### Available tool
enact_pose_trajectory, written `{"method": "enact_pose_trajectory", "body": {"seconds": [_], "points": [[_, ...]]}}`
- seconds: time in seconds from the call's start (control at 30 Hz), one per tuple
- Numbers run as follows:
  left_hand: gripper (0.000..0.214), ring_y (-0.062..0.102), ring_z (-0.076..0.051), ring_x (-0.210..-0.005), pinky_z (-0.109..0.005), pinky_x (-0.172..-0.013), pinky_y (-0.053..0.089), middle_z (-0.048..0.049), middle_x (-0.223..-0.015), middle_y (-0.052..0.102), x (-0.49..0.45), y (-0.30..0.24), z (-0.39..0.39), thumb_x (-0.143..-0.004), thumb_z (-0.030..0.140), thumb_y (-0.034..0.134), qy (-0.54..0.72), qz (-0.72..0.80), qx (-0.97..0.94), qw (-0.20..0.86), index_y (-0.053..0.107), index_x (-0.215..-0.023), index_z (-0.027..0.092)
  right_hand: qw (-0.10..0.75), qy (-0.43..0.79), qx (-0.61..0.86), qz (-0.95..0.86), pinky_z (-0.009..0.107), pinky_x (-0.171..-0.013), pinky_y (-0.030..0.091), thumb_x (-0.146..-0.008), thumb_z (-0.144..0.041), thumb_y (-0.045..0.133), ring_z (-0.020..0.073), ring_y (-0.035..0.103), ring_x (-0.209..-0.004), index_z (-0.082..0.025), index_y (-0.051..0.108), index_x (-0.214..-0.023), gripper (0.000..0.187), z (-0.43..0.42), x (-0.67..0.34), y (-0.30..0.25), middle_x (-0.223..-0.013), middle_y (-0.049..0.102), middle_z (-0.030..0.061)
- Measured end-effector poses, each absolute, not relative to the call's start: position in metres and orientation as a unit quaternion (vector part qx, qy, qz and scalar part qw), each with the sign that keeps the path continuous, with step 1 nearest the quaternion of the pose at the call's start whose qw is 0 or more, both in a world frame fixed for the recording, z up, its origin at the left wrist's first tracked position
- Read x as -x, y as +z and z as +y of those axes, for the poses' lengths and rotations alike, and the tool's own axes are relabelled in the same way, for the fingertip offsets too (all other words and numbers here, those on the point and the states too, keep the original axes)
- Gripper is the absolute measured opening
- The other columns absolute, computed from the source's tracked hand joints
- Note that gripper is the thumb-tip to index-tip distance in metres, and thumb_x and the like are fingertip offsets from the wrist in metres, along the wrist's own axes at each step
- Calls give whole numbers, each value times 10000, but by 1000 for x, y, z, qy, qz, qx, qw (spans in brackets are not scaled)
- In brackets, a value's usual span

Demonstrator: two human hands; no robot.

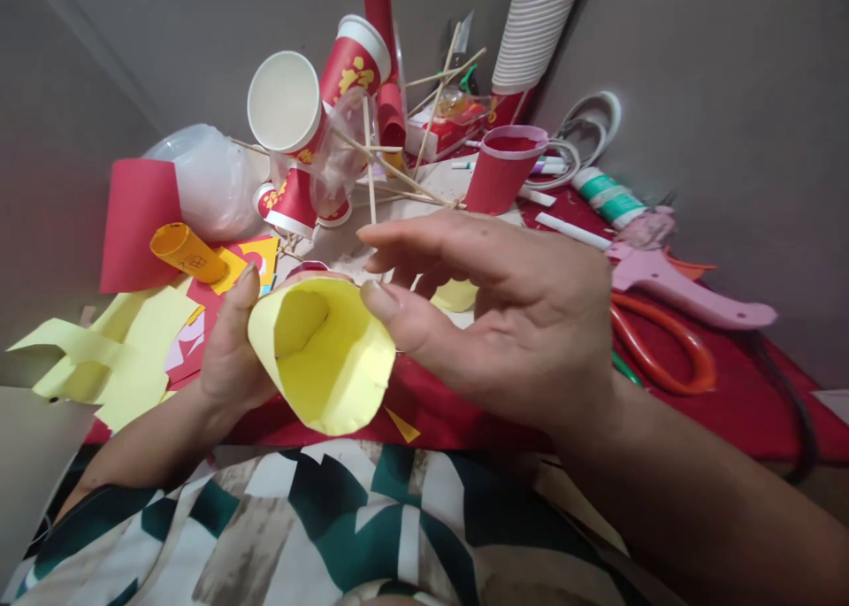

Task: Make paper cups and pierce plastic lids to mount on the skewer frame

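Observation:
My left hand (pixel 232 354) is wrapped round a yellow paper tube (pixel 332 376), its open mouth tilted toward me. The thumb lies along the tube's left side, and the other fingers are hidden behind it. My right hand (pixel 497 314) hovers at the tube's right, thumb and forefinger apart, with the thumb tip at or just over the rim. Nothing shows between the right fingers. Behind that hand, part of a pale yellow disc (pixel 455 295) is visible. A small yellow paper scrap (pixel 402 425) rests on the red cloth below the tube.
Paper cups (pixel 285 102), wooden sticks (pixel 371 172) and a red paper tube (pixel 502 177) stand at the back. Yellow paper offcuts (pixel 133 349) and an orange tube (pixel 187 252) lie left. On the right are a pink glue gun (pixel 690 287) and orange-handled scissors (pixel 696 358).

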State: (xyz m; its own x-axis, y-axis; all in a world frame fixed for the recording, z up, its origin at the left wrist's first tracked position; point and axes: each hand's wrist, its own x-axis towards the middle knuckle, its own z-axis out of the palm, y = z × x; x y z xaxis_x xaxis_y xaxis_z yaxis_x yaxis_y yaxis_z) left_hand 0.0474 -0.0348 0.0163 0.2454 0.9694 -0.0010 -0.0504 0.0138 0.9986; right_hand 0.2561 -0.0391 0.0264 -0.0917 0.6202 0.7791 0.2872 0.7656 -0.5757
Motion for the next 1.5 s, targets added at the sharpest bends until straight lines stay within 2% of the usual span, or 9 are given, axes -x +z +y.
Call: {"method": "enact_pose_trajectory", "body": {"seconds": [0.17, 0.4, 0.5, 0.7, 0.9, 1.0, 1.2, 1.37, 1.5], "points": [[612, 727, -352, -1094, -473, -897, 619, -97, -949, 780, -48, 17, -36, -945, 711, 401, 363, 328, -495, 718, 721, -1010, 193, 565, 95, 277, -771, 330, -776, 634, -894, -239, 686, 175, 738, -871, -248, 743, -1077, 191, -40, -260, 28, -1000, 790, 16], [404, 752, -192, -755, -269, -700, 613, -28, -802, 776, -55, 5, -37, -908, 593, 627, 390, 362, -415, 738, 764, -931, 214, 475, 35, 262, -839, 359, -788, 624, -898, -183, 614, 222, 763, -923, -252, 728, -1033, 190, -30, -262, 20, -999, 802, 13], [388, 741, -201, -722, -283, -655, 606, -45, -819, 780, -58, -3, -34, -868, 585, 668, 384, 394, -389, 739, 767, -883, 210, 434, 34, 267, -860, 327, -722, 601, -901, -196, 621, 213, 761, -858, -260, 726, -950, 133, -25, -265, 15, -956, 805, 17], [498, 751, -247, -772, -342, -702, 609, -85, -818, 771, -54, -15, -29, -879, 659, 606, 338, 394, -370, 770, 736, -877, 179, 413, 28, 283, -865, 294, -613, 533, -934, -226, 580, 188, 746, -739, -237, 720, -839, 169, -20, -268, 9, -843, 800, 13], [494, 759, -261, -904, -334, -768, 600, -53, -876, 776, -54, -18, -26, -900, 628, 609, 400, 372, -339, 766, 736, -1068, 182, 369, 84, 435, -817, 300, -518, 413, -896, -141, 571, 172, 676, -595, -223, 720, -729, 239, -28, -263, 23, -677, 740, 0], [477, 755, -255, -943, -311, -776, 592, -54, -911, 779, -59, -17, -27, -929, 602, 578, 414, 365, -324, 768, 742, -1058, 174, 349, 94, 450, -817, 303, -505, 411, -882, -152, 597, 177, 668, -573, -224, 730, -733, 213, -27, -261, 23, -653, 727, 1], [388, 721, -170, -684, -216, -599, 546, -53, -756, 747, -62, -21, -29, -959, 496, 586, 394, 401, -286, 776, 739, -897, 145, 376, 83, 387, -838, 334, -709, 555, -876, -155, 593, 237, 762, -847, -241, 770, -986, 225, -22, -261, 14, -933, 810, 15], [427, 644, -166, -500, -279, -531, 575, -61, -644, 703, -60, -23, -29, -1013, 459, 482, 351, 392, -294, 798, 724, -862, 142, 390, 97, 343, -849, 304, -603, 512, -880, -223, 647, 193, 728, -688, -271, 735, -748, 166, -17, -264, 11, -771, 783, -19], [439, 591, -130, -424, -262, -535, 583, -47, -578, 665, -58, -24, -29, -1039, 402, 428, 341, 385, -290, 807, 707, -823, 141, 376, 87, 341, -857, 306, -573, 500, -895, -297, 664, 191, 720, -674, -274, 721, -718, 188, -15, -265, 9, -756, 772, -19]]}}
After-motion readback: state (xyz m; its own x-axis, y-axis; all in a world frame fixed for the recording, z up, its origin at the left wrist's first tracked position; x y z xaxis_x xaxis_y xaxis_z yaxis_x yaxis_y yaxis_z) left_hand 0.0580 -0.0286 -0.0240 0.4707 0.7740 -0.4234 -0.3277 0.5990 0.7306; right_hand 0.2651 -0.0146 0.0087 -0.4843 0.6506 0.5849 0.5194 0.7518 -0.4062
